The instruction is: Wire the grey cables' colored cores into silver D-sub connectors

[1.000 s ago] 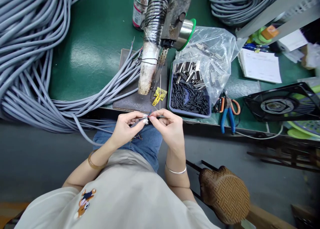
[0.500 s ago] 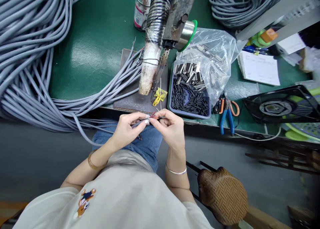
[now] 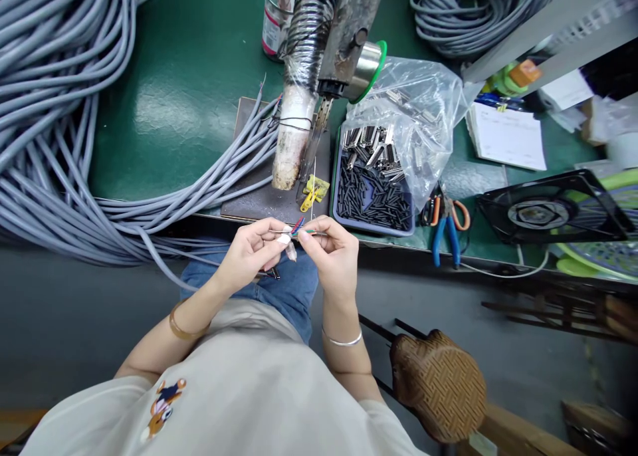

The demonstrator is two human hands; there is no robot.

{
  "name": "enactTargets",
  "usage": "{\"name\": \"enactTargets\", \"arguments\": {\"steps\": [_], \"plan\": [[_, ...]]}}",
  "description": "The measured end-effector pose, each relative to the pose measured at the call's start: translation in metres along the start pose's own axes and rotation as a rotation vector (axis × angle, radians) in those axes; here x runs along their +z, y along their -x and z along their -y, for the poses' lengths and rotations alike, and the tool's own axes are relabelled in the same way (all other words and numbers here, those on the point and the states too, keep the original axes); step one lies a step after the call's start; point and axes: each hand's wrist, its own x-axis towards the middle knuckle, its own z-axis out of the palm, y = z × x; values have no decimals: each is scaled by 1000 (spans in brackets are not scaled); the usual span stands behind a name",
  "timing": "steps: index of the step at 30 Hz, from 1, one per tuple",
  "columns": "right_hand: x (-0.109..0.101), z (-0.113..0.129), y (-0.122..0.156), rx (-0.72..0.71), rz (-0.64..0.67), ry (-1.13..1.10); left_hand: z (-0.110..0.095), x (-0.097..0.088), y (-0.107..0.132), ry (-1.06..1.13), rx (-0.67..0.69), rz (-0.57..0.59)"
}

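My left hand [image 3: 248,256] is closed in a pinch on the stripped end of a grey cable [image 3: 164,273] that runs off to the left over my lap. My right hand [image 3: 333,253] is closed too, pinching the thin coloured wires [image 3: 299,227] that stick out of the cable end. Both hands meet just below the bench's front edge, under a small yellow clip [image 3: 312,193] on a dark metal plate [image 3: 259,203]. A soldering iron holder with a corrugated hose [image 3: 304,64] stands above the plate.
A blue tray [image 3: 371,200] of small black tubes and metal connectors sits right of the plate, under a clear plastic bag [image 3: 423,110]. Pliers [image 3: 446,227], a fan [image 3: 545,210], papers [image 3: 506,137] and grey cable coils [image 3: 44,110] fill the green bench. A woven stool [image 3: 438,383] stands at my right.
My fingers have shifted slightly on the wire ends, and the coloured wires now fan out a little more between the two hands. The camera view moved slightly.
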Motion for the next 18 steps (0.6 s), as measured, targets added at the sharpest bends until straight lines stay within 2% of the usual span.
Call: {"name": "enactTargets", "arguments": {"steps": [4,12,18], "plan": [[-1,-1,0,13,9,-5,3,-2,0,-133,121,-56],[-7,4,3,-82,31,111,5,-7,0,-380,273,-50],[-5,5,4,-105,-34,156,6,-7,1,-560,406,-55]]}}
